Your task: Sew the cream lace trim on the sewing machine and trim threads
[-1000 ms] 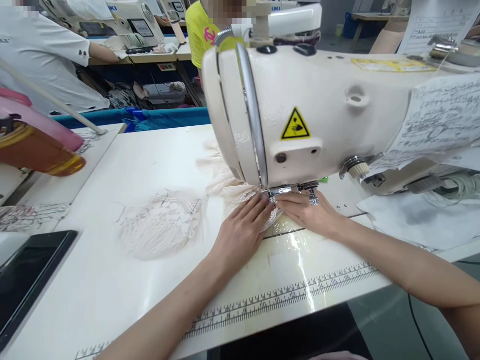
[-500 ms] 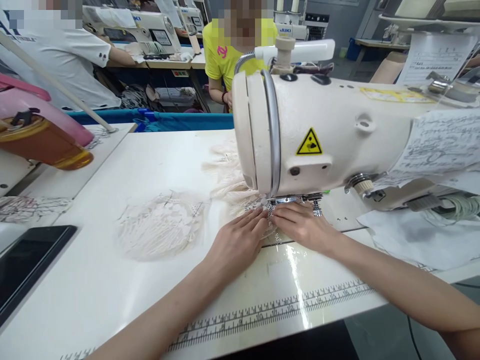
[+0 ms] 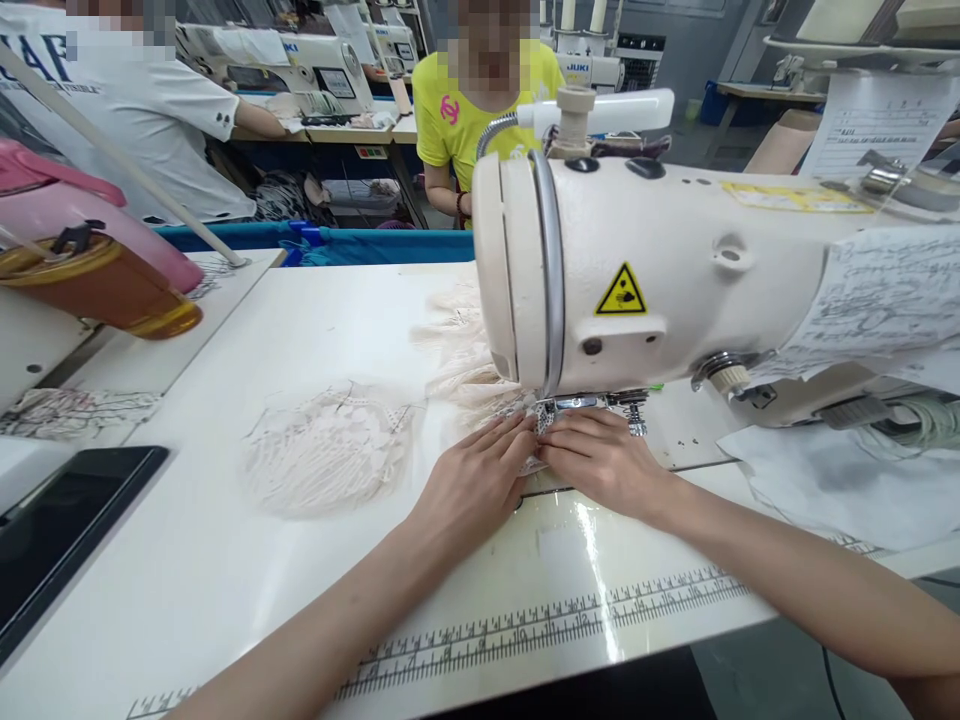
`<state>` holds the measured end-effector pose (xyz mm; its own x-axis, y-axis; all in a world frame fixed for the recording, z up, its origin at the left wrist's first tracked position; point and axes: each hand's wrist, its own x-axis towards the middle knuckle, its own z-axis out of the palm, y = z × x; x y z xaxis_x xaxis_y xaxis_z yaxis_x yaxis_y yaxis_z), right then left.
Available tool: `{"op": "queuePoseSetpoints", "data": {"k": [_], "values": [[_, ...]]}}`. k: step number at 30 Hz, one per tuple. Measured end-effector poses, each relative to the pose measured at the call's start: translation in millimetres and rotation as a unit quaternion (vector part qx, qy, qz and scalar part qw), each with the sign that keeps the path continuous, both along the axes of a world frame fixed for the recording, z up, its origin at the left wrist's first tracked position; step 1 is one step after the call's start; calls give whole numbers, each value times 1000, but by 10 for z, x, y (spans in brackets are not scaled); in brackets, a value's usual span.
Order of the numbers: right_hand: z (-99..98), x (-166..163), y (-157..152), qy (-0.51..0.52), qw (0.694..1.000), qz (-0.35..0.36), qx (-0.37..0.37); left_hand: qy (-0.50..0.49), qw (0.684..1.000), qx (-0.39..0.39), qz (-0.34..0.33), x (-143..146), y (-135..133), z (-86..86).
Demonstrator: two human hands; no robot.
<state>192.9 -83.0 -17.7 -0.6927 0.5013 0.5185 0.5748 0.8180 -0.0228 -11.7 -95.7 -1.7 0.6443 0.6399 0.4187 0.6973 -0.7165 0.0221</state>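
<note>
A cream lace piece point(image 3: 491, 408) lies under the presser foot point(image 3: 574, 403) of a white sewing machine point(image 3: 675, 270). My left hand point(image 3: 480, 465) rests on its near left edge, fingers stretched out flat and pointing at the needle area. Close against it, my right hand point(image 3: 600, 460) has its fingers bent together on the lace strip just in front of the foot. The thumbs are mostly hidden, and so is the needle. To the left of my left hand, a second gathered lace piece point(image 3: 330, 450) lies flat on the white table point(image 3: 315, 310).
A dark phone point(image 3: 75, 540) lies at the left, below an amber cup point(image 3: 105, 280) and a pink bottle point(image 3: 90, 215). White cloth point(image 3: 832, 480) is at the right. A printed ruler point(image 3: 540, 635) runs along the front edge. A person in yellow point(image 3: 450, 130) is behind the machine.
The whole view has shifted slightly to the right. My right hand has edged a little left, closer to my left hand, over the lace strip.
</note>
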Motion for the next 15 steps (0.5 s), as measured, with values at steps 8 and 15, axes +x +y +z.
{"op": "queuePoseSetpoints", "data": {"k": [8,15], "values": [[2,-1,10,17,999,7,33,15,1000,17,14,17,-2,-17],[12,41,3,41,999,7,18,35,999,11,16,18,3,-42]]}}
